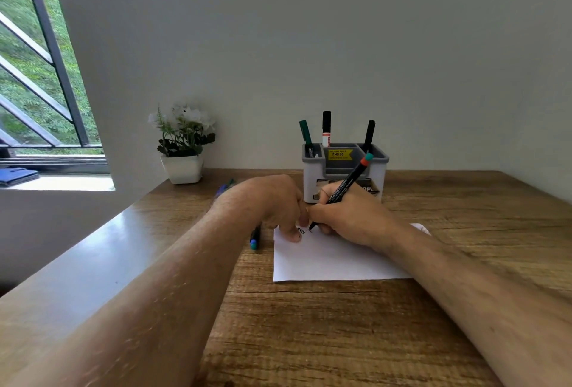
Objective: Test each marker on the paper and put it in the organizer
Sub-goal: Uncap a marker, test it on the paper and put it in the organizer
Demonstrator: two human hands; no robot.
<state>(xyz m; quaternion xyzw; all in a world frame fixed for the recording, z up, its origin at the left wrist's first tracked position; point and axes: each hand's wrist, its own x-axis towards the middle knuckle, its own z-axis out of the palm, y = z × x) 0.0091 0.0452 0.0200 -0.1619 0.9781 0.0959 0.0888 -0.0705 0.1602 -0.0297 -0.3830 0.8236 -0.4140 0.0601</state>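
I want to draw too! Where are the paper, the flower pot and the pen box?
paper (328,259), head view, bare middle
flower pot (182,169), head view, front wall
pen box (312,182), head view, white front wall

On the desk (340,340), the paper (325,259) lies before the organizer (343,176); a potted plant (182,145) stands left, three markers (326,128) inside the organizer.

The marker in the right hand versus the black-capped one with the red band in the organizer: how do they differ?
The marker in the right hand is tilted, tip on the paper, gripped by the right hand; the red-banded marker stands upright in the organizer, untouched. The first has a teal end, the second a black cap. Both are slim.
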